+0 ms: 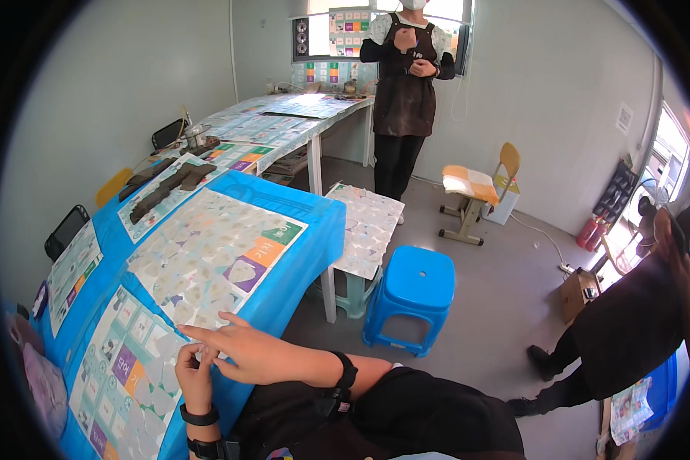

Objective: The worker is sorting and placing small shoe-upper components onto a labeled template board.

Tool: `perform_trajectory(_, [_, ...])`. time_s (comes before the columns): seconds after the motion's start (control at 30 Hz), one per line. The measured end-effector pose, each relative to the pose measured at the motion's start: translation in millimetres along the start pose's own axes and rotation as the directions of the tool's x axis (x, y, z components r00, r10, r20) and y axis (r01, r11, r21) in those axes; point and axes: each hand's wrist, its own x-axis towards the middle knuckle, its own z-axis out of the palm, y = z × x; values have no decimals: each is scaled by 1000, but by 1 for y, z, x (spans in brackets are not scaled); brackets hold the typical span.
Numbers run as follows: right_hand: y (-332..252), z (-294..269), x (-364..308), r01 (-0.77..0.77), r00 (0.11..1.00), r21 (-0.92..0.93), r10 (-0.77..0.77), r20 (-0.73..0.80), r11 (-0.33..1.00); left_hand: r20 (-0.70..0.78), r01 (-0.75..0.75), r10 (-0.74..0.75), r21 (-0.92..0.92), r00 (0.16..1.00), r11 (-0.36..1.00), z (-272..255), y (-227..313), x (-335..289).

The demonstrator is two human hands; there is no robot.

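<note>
A blue-covered table [323,224] fills the eight-o'clock side of the head view, spread with printed paper: a broad sheet [195,257] mid-table, a second sheet [134,368] at its seven o'clock, a third sheet [77,272] at nine, and a fourth sheet [185,161] at eleven bearing dark brown slabs [169,193]. On the gray floor [479,307], a blue stool [415,287] stands toward five o'clock, a yellow-backed chair [510,159] past two.
</note>
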Motion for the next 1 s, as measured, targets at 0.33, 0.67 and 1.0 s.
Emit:
perform_trajectory(0.33, [1, -2, -1, -8, 999, 31, 7, 32, 999, 10, 3, -3, -2, 1000, 1000, 3, 3, -1])
perform_trajectory(0.67, [50, 25, 15, 115, 926, -103, -144, -348, 988, -59, -15, 19, 74, 998, 997, -1, 3, 0])
perform_trajectory(1.0, [54, 79, 17, -226, 971, 848, 175, 160, 480, -24, -231, 257, 362, 966, 903, -31, 55, -33])
